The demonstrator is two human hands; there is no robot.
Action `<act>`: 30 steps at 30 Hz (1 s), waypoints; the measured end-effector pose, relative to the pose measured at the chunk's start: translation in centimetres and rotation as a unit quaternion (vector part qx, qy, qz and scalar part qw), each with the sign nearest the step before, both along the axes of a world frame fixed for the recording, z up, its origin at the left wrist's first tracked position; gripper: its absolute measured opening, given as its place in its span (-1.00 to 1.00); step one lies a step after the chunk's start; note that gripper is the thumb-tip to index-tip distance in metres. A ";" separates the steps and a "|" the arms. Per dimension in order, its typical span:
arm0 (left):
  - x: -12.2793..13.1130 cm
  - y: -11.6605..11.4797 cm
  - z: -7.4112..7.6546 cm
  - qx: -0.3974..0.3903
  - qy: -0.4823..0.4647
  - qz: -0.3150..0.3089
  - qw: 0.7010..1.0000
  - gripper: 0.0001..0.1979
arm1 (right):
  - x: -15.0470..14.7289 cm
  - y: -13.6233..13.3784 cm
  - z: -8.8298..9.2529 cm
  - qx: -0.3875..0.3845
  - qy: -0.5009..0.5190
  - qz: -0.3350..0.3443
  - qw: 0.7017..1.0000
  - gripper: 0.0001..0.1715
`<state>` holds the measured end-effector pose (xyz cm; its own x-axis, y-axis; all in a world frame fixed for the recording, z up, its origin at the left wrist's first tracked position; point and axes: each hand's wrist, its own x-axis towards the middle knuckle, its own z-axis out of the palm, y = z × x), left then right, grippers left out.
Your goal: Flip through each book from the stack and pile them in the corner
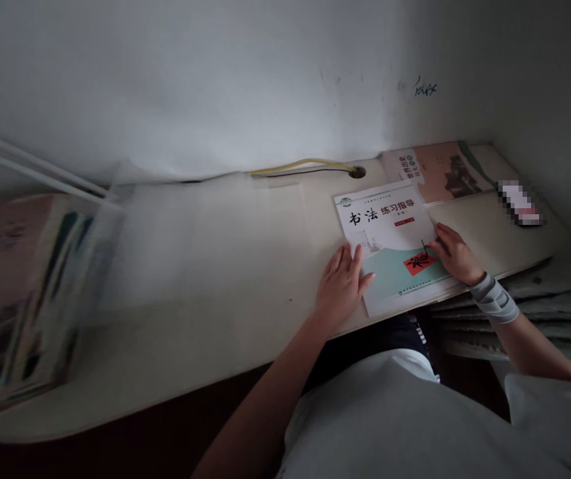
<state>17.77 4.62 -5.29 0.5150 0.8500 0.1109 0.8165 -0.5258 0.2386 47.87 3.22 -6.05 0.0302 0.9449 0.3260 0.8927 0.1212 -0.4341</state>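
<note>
A white and pale-green calligraphy workbook [385, 233] with dark Chinese characters and a red square on its cover lies near the desk's front edge. My left hand [341, 283] rests at its left edge, fingers stretched out and thumb spread onto the cover. At the right edge, my right hand [458, 255], with a grey band [495, 299] on the wrist, has its thumb on the cover and its other fingers bent beside the edge. Behind the workbook, partly covered by it, is a pinkish history book [445, 173].
A phone [521, 203], pixelated, lies at the desk's right end. Blurred books [40, 286] stand at the left end. A yellow cable [300, 165] runs along the wall into a desk hole [357, 172]. Stacked patterned fabric [540, 293] sits below the desk's right side.
</note>
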 end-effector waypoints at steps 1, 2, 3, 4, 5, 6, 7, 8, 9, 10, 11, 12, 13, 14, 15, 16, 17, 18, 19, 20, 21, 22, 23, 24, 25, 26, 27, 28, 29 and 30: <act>0.0 0.0 0.0 -0.001 -0.002 0.000 1.000 -0.36 | 0.0 0.0 0.1 0.001 -0.003 -0.002 1.000 -0.37; 0.0 0.0 0.0 -0.002 -0.004 0.000 1.000 -0.36 | 0.0 0.1 0.1 0.002 -0.007 -0.004 1.000 -0.38; 0.0 -0.1 0.1 -0.002 -0.005 0.000 1.000 -0.36 | 0.0 0.1 0.2 0.003 -0.012 -0.005 1.000 -0.40; 0.0 -0.1 0.1 -0.002 -0.005 0.001 1.000 -0.36 | -0.1 0.1 0.3 0.003 -0.016 -0.004 1.000 -0.41; 0.0 -0.1 0.2 -0.002 -0.003 0.001 1.000 -0.36 | -0.1 0.2 0.3 0.002 -0.019 -0.003 1.000 -0.42; 0.0 -0.1 0.3 -0.002 -0.002 0.001 1.000 -0.35 | -0.1 0.2 0.4 0.001 -0.020 -0.002 1.000 -0.43; 0.0 -0.1 0.3 -0.002 -0.001 0.000 1.000 -0.35 | -0.1 0.2 0.5 0.000 -0.019 -0.001 1.000 -0.44; 0.1 -0.1 0.4 -0.002 0.000 0.000 1.000 -0.35 | -0.1 0.2 0.5 -0.001 -0.016 -0.001 1.000 -0.44; 0.1 -0.1 0.4 -0.003 0.001 0.000 1.000 -0.35 | -0.1 0.2 0.6 0.000 -0.013 -0.002 1.000 -0.43; 0.1 -0.1 0.4 -0.003 0.001 0.001 1.000 -0.35 | -0.2 0.2 0.6 0.000 -0.009 -0.003 1.000 -0.42; 0.2 -0.2 0.5 -0.003 0.001 0.001 1.000 -0.35 | -0.2 0.2 0.7 -0.003 -0.006 -0.002 1.000 -0.41; 0.2 -0.2 0.4 -0.004 0.001 0.001 1.000 -0.35 | -0.2 0.2 0.8 -0.005 -0.005 -0.003 1.000 -0.39; 0.2 -0.2 0.4 -0.005 0.001 0.001 1.000 -0.34 | -0.3 0.2 0.9 -0.009 -0.004 -0.005 1.000 -0.36; 0.2 -0.2 0.4 -0.005 0.000 0.002 1.000 -0.34 | -0.4 0.2 1.0 -0.012 -0.003 -0.008 1.000 -0.33; 0.2 -0.2 0.3 -0.006 -0.002 0.003 1.000 -0.34 | -0.5 0.1 1.3 -0.014 -0.004 -0.010 1.000 -0.30; 0.2 -0.2 0.2 -0.007 -0.006 0.004 1.000 -0.34 | -0.6 -0.1 1.7 -0.014 -0.007 -0.010 1.000 -0.28; 0.2 -0.1 0.1 -0.008 -0.012 0.005 1.000 -0.35 | -0.8 -0.4 2.2 -0.014 -0.014 -0.008 1.000 -0.27; 0.2 -0.1 0.0 -0.008 -0.024 0.006 1.000 -0.36 | -1.1 -0.7 2.9 -0.016 -0.023 -0.001 1.000 -0.26; 0.2 -0.1 0.0 -0.009 -0.043 0.007 0.999 -0.37 | -1.4 -1.0 3.7 -0.022 -0.034 0.013 0.999 -0.25; 0.2 0.0 -0.1 -0.008 -0.072 0.008 0.997 -0.39 | -1.9 -1.4 4.7 -0.036 -0.045 0.036 0.998 -0.25; 0.2 0.0 0.0 -0.004 -0.112 0.010 0.994 -0.42 | -2.4 -1.7 5.7 -0.057 -0.052 0.073 0.994 -0.24; 0.1 0.1 0.1 0.001 -0.160 0.013 0.987 -0.45 | -3.1 -2.0 6.7 -0.083 -0.053 0.122 0.988 -0.23; 0.1 0.1 0.3 0.003 -0.216 0.016 0.976 -0.50 | -3.9 -2.1 7.6 -0.108 -0.049 0.177 0.977 -0.22; 0.0 0.2 0.5 -0.006 -0.274 0.019 0.962 -0.54 | -4.8 -2.2 8.4 -0.128 -0.040 0.234 0.963 -0.21; 0.0 0.2 0.9 -0.033 -0.330 0.019 0.943 -0.57 | -5.7 -2.2 8.9 -0.141 -0.030 0.286 0.947 -0.20; 0.0 0.2 1.3 -0.078 -0.381 0.018 0.921 -0.59 | -6.7 -2.1 9.1 -0.145 -0.021 0.327 0.933 -0.19; 0.0 0.2 1.7 -0.135 -0.427 0.019 0.894 -0.59 | -7.7 -2.0 9.1 -0.143 -0.014 0.355 0.924 -0.18; 0.0 0.1 2.0 -0.195 -0.467 0.024 0.862 -0.58 | -8.6 -1.8 9.0 -0.137 -0.011 0.370 0.919 -0.16; 0.1 0.1 2.4 -0.250 -0.504 0.034 0.826 -0.57 | -9.4 -1.7 8.6 -0.129 -0.010 0.376 0.917 -0.14; 0.2 0.1 2.7 -0.292 -0.537 0.049 0.790 -0.58 | -10.1 -1.6 8.3 -0.120 -0.011 0.376 0.919 -0.12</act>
<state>17.96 4.74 -2.62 0.3182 0.9479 0.0125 0.0076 -0.0158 0.9998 37.82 1.63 2.22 -0.6645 0.7407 0.0989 0.6042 0.6104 -0.5122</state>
